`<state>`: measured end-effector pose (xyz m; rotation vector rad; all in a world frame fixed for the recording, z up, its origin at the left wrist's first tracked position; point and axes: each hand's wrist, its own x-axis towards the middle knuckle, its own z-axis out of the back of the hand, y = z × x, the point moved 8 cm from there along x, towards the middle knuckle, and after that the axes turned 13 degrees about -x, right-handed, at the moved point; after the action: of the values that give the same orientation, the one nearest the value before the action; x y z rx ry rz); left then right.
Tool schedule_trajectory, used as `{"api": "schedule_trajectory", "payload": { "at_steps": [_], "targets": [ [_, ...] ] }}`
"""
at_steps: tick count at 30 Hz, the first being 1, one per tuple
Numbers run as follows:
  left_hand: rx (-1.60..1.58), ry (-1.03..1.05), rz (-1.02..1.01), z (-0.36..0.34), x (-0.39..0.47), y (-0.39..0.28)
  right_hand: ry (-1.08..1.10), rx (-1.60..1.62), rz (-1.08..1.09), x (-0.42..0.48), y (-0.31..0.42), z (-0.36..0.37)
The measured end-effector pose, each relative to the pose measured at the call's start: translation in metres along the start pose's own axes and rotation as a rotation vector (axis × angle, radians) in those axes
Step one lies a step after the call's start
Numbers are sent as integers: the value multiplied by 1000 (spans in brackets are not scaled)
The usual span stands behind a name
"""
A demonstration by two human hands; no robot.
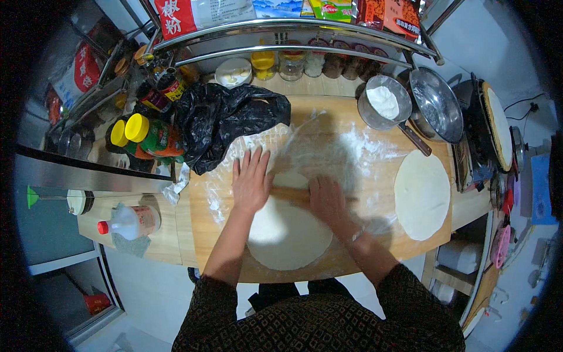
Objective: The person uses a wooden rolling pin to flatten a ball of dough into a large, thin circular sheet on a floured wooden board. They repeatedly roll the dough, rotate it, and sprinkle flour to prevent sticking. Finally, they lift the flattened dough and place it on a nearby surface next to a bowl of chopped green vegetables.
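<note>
A wooden rolling pin (289, 195) lies crosswise over a round sheet of rolled dough (288, 240) on a floured wooden board (246, 275). My left hand (251, 182) rests palm down over the pin's left end, fingers stretched forward. Farther right along the pin, my right hand (329, 198) presses on it and looks blurred. The dough's near part spreads between my forearms, and a small piece of its far edge shows beyond the pin. At the board's right side lies a second flat sheet of dough (422, 196).
A black plastic bag (228, 114) covers the board's back left corner, beside yellow-capped bottles (137, 127). At the back right stand a handled metal pot of flour (382, 103) and a metal pan (435, 105). Several jars (292, 64) line the back under a metal rack (290, 24).
</note>
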<state>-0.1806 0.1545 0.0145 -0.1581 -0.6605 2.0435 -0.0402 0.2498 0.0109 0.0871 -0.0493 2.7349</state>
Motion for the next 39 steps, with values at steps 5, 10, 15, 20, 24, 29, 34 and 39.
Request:
{"api": "schedule_trajectory", "payload": {
  "at_steps": [5, 10, 15, 20, 24, 29, 34, 39],
  "targets": [
    [-52, -122, 145, 6, 44, 30, 68, 29, 67, 63, -2, 0],
    [-45, -131, 62, 7, 13, 22, 29, -27, 94, 25, 10, 2],
    [-119, -195, 222, 20, 53, 44, 130, 18, 45, 77, 2, 1],
    [14, 17, -8, -1, 7, -2, 249, 104, -159, -5, -7, 3],
    [-1, 198, -87, -28, 6, -23, 24, -61, -292, -50, -20, 13],
    [-133, -34, -7, -12, 51, -5, 79, 27, -337, -4, -43, 13],
    [-215, -136, 107, 7, 1, 7, 174, 325, -625, -65, -54, 4],
    [-149, -50, 159, 8, -15, 18, 482, 392, -584, -92, -26, -9]
  ]
}}
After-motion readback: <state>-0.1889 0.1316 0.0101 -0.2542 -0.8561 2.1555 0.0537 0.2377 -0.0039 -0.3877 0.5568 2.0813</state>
